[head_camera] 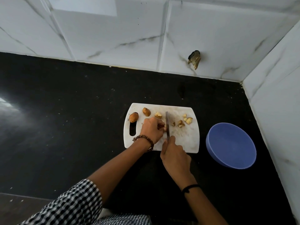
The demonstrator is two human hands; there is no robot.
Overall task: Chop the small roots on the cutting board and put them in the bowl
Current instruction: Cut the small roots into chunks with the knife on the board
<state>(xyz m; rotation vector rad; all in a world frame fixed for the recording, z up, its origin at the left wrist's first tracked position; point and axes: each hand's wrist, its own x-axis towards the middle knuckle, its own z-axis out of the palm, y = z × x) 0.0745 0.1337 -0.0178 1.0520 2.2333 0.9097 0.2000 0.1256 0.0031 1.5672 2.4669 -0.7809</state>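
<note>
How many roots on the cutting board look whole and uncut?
2. One root lies at the cutting board's left end by the handle slot; the other root sits just right of it. The left hand may hide more.

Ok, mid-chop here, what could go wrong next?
1. The left hand pinches the root piece right against the knife held by the right hand; a slip could nick a finger.
2. The whole root lies over the handle slot at the cutting board edge; it may roll off.
3. The chopped pieces lie loose near the board's right side, apart from the bowl; a careless sweep could scatter them onto the counter.
</note>
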